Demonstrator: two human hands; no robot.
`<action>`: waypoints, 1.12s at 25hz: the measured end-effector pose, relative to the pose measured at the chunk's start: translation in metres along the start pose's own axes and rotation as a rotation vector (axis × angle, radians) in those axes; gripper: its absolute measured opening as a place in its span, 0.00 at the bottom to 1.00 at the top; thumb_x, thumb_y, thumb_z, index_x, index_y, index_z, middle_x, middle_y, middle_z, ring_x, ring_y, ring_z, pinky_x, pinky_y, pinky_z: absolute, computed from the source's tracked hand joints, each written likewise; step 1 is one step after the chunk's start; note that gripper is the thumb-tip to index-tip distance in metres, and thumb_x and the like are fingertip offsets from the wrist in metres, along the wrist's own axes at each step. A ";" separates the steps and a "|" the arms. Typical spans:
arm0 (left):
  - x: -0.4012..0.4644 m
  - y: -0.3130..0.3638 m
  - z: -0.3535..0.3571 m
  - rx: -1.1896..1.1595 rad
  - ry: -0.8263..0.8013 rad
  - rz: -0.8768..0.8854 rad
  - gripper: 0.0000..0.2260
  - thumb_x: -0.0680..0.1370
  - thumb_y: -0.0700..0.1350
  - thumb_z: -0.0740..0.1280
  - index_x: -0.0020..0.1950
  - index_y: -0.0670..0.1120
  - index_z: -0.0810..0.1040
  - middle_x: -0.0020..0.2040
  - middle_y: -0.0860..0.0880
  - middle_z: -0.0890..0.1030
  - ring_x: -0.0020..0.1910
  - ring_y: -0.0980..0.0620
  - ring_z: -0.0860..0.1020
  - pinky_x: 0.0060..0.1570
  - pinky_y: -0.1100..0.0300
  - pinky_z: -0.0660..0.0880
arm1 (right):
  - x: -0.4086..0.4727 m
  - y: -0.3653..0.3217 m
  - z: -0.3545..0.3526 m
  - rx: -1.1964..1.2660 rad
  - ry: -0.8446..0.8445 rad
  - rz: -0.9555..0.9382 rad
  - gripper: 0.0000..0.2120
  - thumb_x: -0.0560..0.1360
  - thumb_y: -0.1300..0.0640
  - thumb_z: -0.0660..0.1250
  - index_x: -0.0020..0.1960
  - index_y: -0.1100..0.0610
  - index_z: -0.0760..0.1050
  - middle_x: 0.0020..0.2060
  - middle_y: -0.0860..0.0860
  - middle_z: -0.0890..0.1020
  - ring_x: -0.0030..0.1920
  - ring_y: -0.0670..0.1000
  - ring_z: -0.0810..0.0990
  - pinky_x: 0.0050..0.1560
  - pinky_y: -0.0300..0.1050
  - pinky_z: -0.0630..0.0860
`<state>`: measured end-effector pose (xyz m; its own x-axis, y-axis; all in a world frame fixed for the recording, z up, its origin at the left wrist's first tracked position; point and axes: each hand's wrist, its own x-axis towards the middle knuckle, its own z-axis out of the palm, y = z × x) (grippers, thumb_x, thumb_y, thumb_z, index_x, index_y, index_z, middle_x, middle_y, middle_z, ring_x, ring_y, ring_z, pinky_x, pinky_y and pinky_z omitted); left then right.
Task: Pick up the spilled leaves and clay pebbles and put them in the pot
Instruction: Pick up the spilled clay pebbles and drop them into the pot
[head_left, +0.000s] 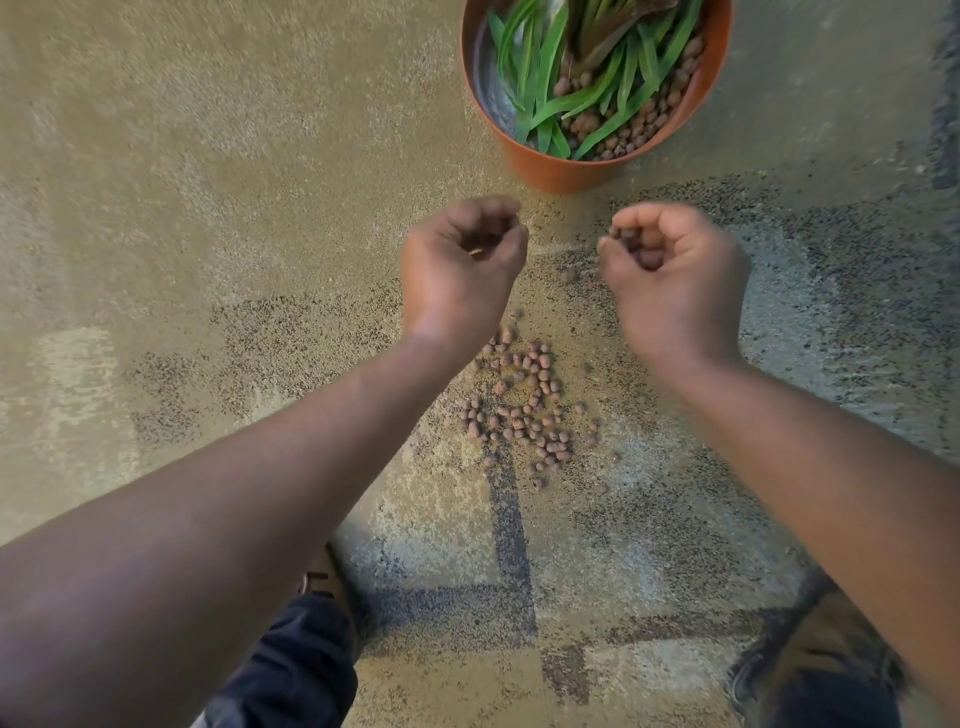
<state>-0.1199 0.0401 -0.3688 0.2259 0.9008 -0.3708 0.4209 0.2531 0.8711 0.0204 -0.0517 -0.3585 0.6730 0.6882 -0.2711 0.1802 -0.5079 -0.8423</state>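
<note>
Pebbles lie scattered toward the pot; both hands cupped.

Pebbles lie on the floor before the pot holding leaves.

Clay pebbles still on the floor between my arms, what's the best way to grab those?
Probably scoop rather than pinch: the loose pebbles lie spread flat on the floor. Bring a cupped hand down from above onto the dense middle of the patch, raking stragglers inward from its edges. Both the left hand and right hand are cupped now, the right visibly holding pebbles.
</note>
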 end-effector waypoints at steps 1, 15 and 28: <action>0.003 0.004 0.000 -0.018 0.008 0.010 0.06 0.77 0.37 0.74 0.53 0.44 0.85 0.45 0.50 0.86 0.41 0.56 0.84 0.43 0.64 0.81 | 0.004 -0.004 0.000 0.024 0.013 -0.004 0.10 0.76 0.64 0.74 0.53 0.51 0.81 0.40 0.42 0.82 0.38 0.36 0.82 0.40 0.33 0.81; 0.072 0.064 0.017 0.206 0.047 0.085 0.09 0.78 0.42 0.73 0.58 0.47 0.81 0.44 0.58 0.81 0.42 0.64 0.79 0.41 0.72 0.77 | 0.082 -0.043 0.018 0.141 -0.002 0.193 0.19 0.79 0.60 0.71 0.69 0.56 0.75 0.51 0.48 0.84 0.52 0.46 0.85 0.56 0.46 0.84; 0.020 -0.021 -0.009 0.427 -0.033 0.273 0.11 0.73 0.31 0.64 0.44 0.47 0.73 0.44 0.51 0.76 0.40 0.55 0.73 0.39 0.57 0.76 | 0.012 0.024 0.006 0.045 -0.133 0.017 0.12 0.80 0.67 0.62 0.50 0.56 0.82 0.37 0.52 0.83 0.28 0.44 0.75 0.25 0.38 0.71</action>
<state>-0.1320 0.0557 -0.3921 0.4025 0.9006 -0.1639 0.6629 -0.1632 0.7307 0.0288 -0.0526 -0.3852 0.5739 0.7437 -0.3428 0.1353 -0.4989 -0.8560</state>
